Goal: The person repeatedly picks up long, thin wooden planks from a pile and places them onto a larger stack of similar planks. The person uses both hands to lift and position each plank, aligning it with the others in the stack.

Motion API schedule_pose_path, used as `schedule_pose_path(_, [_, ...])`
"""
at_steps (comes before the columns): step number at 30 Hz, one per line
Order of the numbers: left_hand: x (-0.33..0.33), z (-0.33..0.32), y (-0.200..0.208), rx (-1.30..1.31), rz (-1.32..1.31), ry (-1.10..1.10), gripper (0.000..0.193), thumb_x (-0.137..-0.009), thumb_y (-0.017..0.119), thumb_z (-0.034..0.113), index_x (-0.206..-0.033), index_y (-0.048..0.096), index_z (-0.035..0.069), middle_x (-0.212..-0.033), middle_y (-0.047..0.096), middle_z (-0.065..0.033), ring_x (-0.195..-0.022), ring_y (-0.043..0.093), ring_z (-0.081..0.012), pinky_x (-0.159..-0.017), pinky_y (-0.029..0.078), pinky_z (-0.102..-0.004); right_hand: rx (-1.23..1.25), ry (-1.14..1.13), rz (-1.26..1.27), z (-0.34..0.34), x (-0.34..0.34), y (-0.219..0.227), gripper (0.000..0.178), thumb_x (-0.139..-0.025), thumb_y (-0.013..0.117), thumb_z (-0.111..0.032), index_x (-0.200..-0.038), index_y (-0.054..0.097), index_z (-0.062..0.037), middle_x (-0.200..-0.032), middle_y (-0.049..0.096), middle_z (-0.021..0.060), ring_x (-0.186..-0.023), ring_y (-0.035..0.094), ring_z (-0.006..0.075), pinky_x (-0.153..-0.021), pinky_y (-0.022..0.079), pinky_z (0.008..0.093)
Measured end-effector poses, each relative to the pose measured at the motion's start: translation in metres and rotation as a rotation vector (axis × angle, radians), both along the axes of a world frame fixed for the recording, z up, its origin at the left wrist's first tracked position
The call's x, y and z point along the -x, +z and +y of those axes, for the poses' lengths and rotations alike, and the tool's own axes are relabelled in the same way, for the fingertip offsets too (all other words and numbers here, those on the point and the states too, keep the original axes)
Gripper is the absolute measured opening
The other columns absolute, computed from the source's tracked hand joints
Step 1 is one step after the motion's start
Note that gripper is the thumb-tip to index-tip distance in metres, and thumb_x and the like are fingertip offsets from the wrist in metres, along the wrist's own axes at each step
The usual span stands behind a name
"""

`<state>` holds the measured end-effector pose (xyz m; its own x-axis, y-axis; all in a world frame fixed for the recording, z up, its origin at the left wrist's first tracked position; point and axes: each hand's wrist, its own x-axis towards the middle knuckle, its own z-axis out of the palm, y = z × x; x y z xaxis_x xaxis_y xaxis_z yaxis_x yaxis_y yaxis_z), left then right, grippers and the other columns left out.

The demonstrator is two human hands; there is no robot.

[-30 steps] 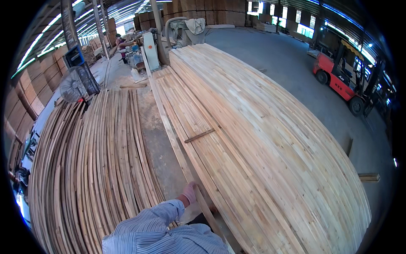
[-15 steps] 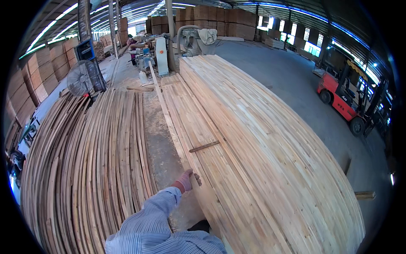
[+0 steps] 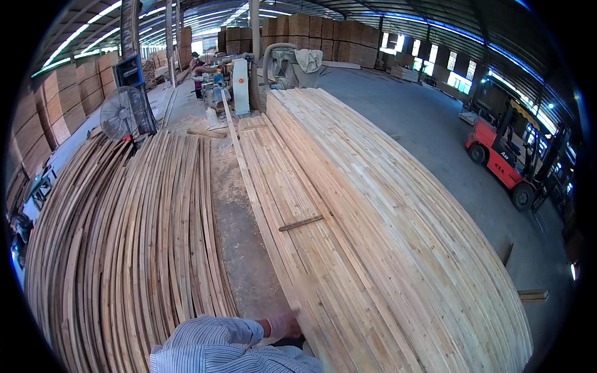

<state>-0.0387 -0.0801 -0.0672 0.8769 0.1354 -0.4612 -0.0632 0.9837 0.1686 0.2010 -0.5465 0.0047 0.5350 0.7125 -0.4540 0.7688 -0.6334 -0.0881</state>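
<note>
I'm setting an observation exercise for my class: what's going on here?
The person's left hand is at the near part of a long wooden strip, its grip unclear; the right hand cannot be made out. The strip runs beside a low wood stack toward a machine. Brown wooden strips lie to the left, and a red forklift stands at the right.

The person's sleeve (image 3: 208, 336) is pale blue-grey with fine dark stripes; the glove (image 3: 283, 324) on the left hand (image 3: 288, 327) looks dusty pink, though blur makes the shade uncertain. The long strip (image 3: 246, 174) is cream-tan. The stacked boards (image 3: 398, 211) mix honey, cream and pinkish blond in narrow bands, flecked with darker knots. The rough strips (image 3: 143, 236) are browner, streaked grey. The forklift (image 3: 497, 154) is red with black tyres (image 3: 523, 196).
</note>
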Motion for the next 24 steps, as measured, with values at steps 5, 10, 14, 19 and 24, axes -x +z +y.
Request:
schedule_pose_path(5, [-0.019, -0.067, 0.003, 0.005, 0.195, -0.14, 0.051, -0.098, 0.054, 0.041, -0.136, 0.05, 0.008, -0.13, 0.061, -0.0117, -0.117, 0.06, -0.0308, -0.102, 0.046, -0.0515, -0.209, 0.16, 0.109, 0.091, 0.026, -0.035, 0.035, -0.095, 0.052, -0.035, -0.12, 0.066, -0.014, -0.109, 0.068, 0.0226, -0.091, 0.067, 0.0389, -0.077, 0.055, 0.0487])
schedule_pose_path(10, [-0.054, -0.094, 0.032, -0.008, 0.334, -0.079, 0.044, -0.099, 0.054, 0.031, -0.133, 0.05, 0.005, -0.122, 0.063, -0.0138, -0.111, 0.062, -0.0335, -0.098, 0.049, -0.0507, -0.305, 0.205, 0.167, 0.146, 0.045, -0.021, 0.036, -0.095, 0.052, -0.036, -0.123, 0.065, -0.0156, -0.111, 0.067, 0.0229, -0.092, 0.066, 0.0395, -0.078, 0.055, 0.0486])
schedule_pose_path(14, [-0.05, -0.102, 0.061, 0.067, 0.177, 0.064, 0.026, -0.095, 0.061, 0.031, -0.111, 0.058, 0.011, -0.1, 0.066, -0.0082, -0.101, 0.063, -0.0296, -0.092, 0.051, -0.0519, -0.313, 0.162, 0.201, 0.157, 0.046, 0.005, 0.036, -0.095, 0.052, -0.036, -0.123, 0.065, -0.0171, -0.112, 0.067, 0.0218, -0.093, 0.067, 0.039, -0.078, 0.055, 0.0486])
schedule_pose_path(19, [-0.05, -0.104, 0.036, 0.015, 0.278, 0.137, 0.038, -0.098, 0.056, 0.036, -0.124, 0.056, 0.008, -0.115, 0.066, -0.0131, -0.111, 0.061, -0.0353, -0.1, 0.048, -0.0526, -0.256, -0.008, 0.153, 0.105, 0.028, 0.013, 0.036, -0.095, 0.052, -0.037, -0.123, 0.065, -0.0191, -0.113, 0.067, 0.0205, -0.093, 0.067, 0.0385, -0.079, 0.055, 0.0486])
schedule_pose_path(24, [-0.05, -0.107, 0.035, -0.022, 0.364, 0.159, 0.046, -0.099, 0.053, 0.039, -0.131, 0.055, 0.006, -0.126, 0.065, -0.0166, -0.117, 0.06, -0.0405, -0.103, 0.047, -0.0545, -0.123, -0.218, 0.052, 0.009, 0.01, 0.006, 0.036, -0.095, 0.053, -0.038, -0.123, 0.065, -0.0211, -0.113, 0.068, 0.0192, -0.094, 0.067, 0.0379, -0.079, 0.055, 0.0486])
